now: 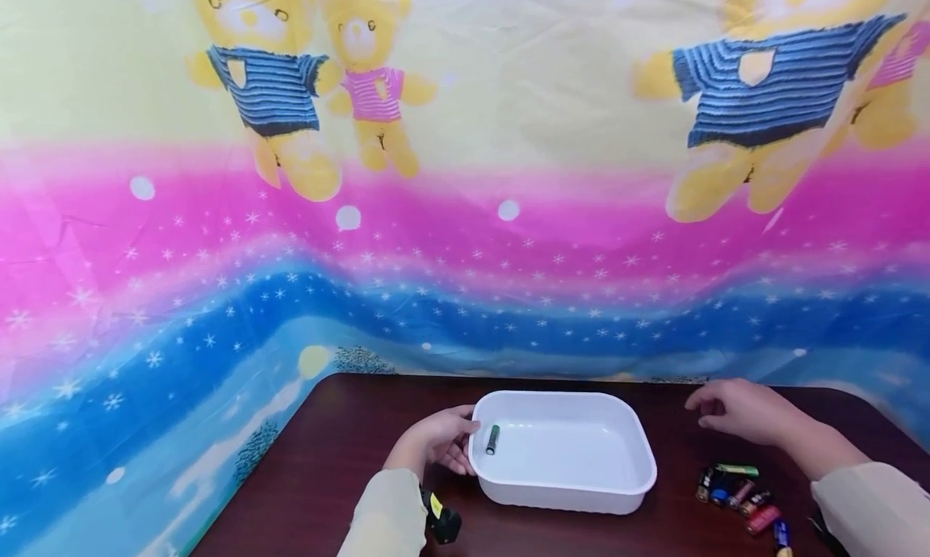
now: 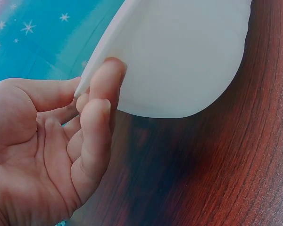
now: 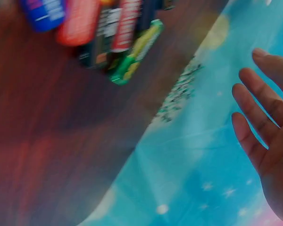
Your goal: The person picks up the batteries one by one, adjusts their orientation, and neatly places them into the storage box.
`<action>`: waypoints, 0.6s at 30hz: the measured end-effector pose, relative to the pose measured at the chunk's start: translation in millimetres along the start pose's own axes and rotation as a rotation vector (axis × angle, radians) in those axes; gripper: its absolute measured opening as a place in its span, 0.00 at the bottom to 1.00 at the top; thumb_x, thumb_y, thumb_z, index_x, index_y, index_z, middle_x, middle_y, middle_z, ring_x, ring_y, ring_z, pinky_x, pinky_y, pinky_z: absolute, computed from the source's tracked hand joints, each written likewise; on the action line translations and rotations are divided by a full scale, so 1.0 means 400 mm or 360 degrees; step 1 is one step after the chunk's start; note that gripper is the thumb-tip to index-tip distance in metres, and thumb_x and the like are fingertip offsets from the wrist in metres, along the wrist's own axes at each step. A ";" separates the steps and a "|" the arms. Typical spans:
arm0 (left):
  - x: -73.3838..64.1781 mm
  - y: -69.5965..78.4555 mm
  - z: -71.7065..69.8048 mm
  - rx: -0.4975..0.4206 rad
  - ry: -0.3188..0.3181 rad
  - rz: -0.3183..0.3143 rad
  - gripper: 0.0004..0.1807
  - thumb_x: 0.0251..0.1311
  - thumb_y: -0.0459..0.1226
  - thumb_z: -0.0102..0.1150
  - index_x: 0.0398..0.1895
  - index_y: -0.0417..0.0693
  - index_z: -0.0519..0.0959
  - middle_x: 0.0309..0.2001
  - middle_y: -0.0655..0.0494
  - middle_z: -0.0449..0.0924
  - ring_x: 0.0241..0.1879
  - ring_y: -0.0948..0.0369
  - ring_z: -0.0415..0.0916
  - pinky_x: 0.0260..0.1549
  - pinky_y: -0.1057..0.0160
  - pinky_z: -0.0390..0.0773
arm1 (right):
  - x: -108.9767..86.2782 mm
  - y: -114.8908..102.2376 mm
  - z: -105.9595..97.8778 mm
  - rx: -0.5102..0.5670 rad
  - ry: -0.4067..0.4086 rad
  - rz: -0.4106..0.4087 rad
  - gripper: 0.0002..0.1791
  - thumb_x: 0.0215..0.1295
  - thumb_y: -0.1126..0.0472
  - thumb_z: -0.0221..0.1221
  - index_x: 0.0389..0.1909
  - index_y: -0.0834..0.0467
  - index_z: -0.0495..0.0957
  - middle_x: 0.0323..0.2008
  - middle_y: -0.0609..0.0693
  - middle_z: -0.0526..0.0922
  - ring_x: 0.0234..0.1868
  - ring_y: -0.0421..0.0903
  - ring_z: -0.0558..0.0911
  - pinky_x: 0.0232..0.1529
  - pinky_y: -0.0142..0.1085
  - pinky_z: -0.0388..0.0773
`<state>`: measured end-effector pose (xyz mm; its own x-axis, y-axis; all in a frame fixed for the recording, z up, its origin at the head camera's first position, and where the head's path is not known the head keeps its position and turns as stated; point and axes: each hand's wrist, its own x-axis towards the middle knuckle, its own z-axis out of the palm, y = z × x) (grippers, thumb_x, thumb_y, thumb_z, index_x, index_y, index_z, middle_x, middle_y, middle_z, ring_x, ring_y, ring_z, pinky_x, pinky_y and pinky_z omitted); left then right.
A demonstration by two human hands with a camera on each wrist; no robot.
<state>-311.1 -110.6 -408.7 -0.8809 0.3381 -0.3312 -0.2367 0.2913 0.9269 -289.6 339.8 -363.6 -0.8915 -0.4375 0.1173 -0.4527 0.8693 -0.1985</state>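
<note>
A white plastic tray [image 1: 567, 499] stands on the table, with a green-and-dark battery [image 1: 492, 440] lying inside near its left wall. My left hand [image 1: 439, 440] grips the tray's left rim; in the left wrist view the thumb and fingers [image 2: 106, 84] pinch the tray's edge [image 2: 179, 61]. To the right of the tray, my right hand [image 1: 748, 412] is over the table with loosely bent fingers and holds nothing. Close below it lies a loose group of several batteries, among them a green one [image 1: 737, 469], a red one [image 1: 763, 519] and a blue one [image 1: 781, 534].
The dark red-brown wooden table [image 1: 327, 460] has rounded far corners. Behind it hangs a cloth [image 1: 465, 242] printed with bears and snowflakes, which meets the table's far edge. A black strap device [image 1: 441, 521] sits on the left wrist.
</note>
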 end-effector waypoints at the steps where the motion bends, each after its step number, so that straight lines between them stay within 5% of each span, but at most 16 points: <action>1: 0.000 -0.001 0.000 0.0000 0.0001 -0.0001 0.27 0.68 0.39 0.46 0.69 0.49 0.58 0.27 0.38 0.75 0.16 0.54 0.78 0.19 0.59 0.82 | -0.011 0.012 0.004 0.0015 -0.0020 -0.0009 0.10 0.51 0.59 0.66 0.37 0.51 0.81 0.33 0.41 0.79 0.30 0.35 0.76 0.27 0.34 0.75; 8: 0.003 -0.005 0.000 0.0003 0.0002 0.0006 0.27 0.68 0.39 0.46 0.69 0.49 0.58 0.28 0.38 0.75 0.17 0.54 0.78 0.19 0.58 0.82 | -0.061 0.072 0.035 0.0195 -0.0156 -0.0045 0.08 0.49 0.64 0.67 0.33 0.55 0.83 0.32 0.43 0.77 0.30 0.36 0.75 0.26 0.33 0.74; 18: 0.003 -0.004 0.003 0.0004 0.0000 0.0010 0.27 0.67 0.40 0.46 0.69 0.49 0.57 0.27 0.39 0.75 0.16 0.54 0.78 0.20 0.58 0.82 | -0.073 0.087 0.071 0.0380 -0.0329 0.0098 0.09 0.47 0.71 0.65 0.28 0.54 0.81 0.29 0.44 0.80 0.27 0.34 0.74 0.23 0.33 0.73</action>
<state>-311.4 -109.4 -410.9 -0.8824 0.3396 -0.3256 -0.2303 0.2917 0.9284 -279.7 376.3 -401.4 -0.8904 -0.4446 -0.0975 -0.3668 0.8278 -0.4245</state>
